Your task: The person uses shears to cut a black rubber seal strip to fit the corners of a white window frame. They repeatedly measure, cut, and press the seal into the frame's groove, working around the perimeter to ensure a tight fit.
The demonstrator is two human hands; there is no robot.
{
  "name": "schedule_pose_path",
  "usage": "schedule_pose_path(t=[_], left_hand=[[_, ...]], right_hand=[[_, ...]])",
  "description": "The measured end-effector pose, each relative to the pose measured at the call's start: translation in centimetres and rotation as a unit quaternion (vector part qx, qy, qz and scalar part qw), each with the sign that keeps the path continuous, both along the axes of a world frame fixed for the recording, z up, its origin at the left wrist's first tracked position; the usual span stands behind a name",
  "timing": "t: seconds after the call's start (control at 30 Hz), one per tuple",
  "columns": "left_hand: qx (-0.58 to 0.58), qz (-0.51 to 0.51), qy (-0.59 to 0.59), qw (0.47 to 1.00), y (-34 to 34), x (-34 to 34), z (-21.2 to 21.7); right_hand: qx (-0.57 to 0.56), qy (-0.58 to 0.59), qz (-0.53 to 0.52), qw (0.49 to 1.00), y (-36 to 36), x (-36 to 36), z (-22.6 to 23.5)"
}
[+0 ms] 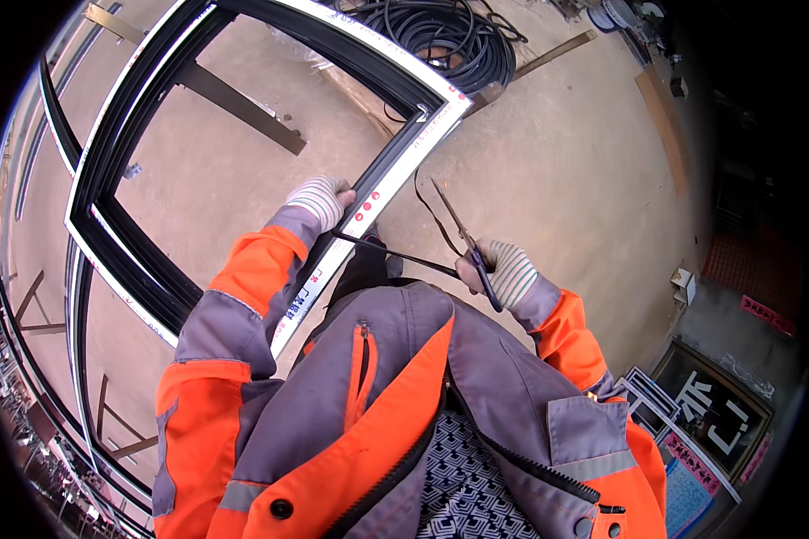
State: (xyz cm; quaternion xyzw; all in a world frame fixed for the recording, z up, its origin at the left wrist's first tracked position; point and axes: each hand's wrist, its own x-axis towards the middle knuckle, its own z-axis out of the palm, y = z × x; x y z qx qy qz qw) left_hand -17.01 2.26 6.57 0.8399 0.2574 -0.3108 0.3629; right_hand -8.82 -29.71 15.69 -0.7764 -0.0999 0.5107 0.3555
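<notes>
A large window frame (pixel 419 144), black inside with white printed film on its outer face, stands tilted in front of me. My left hand (pixel 319 201), in a striped knit glove, is curled with its fingers against the near bar. Whether it also pinches a strip there is hidden. A thin black rubber strip (pixel 395 252) runs from that bar, just below the hand, across to my right hand (pixel 503 271). Gloved likewise, the right hand is closed around scissors (pixel 455 218) whose blades point up and away. The strip passes at its fingertips, and a loose length hangs beside the blades.
Beyond the frame lies a coil of black rubber strip (pixel 458 45) on the floor. More frames (pixel 72 296) stand at the left. Wooden pieces (pixel 557 56) lie at the far right. Framed panels (pixel 715 409) lean at the lower right.
</notes>
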Motion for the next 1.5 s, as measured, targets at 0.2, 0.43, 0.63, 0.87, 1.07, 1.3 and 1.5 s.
schedule_pose_path(t=[0.2,0.43,0.63,0.87,1.07,1.3,1.5], left_hand=[[-0.003,0.013,-0.045,0.999,0.1,-0.4,-1.4],[0.004,0.004,-0.073,0.997,0.1,-0.5,-2.3],[-0.003,-0.026,-0.058,0.998,0.7,-0.4,-2.9],[-0.073,0.025,-0.041,0.996,0.8,-1.4,-3.3],[-0.080,0.000,-0.050,0.996,1.8,-2.8,-3.8],[-0.017,0.022,-0.072,0.997,0.3,-3.4,-2.5],[-0.099,0.032,-0.102,0.989,1.7,-4.9,-5.0]], right_hand=[[0.009,0.010,-0.057,0.998,-8.1,-3.9,2.1],[-0.043,-0.026,-0.111,0.993,-16.7,-8.5,2.6],[-0.044,-0.067,-0.156,0.984,-14.7,-12.3,5.2],[0.018,-0.081,-0.203,0.976,-5.1,-15.8,5.5],[0.045,-0.067,-0.207,0.975,1.2,-18.2,5.0],[0.013,-0.072,-0.213,0.974,2.7,-20.0,5.3],[-0.001,-0.078,-0.215,0.974,3.7,-20.2,5.7]])
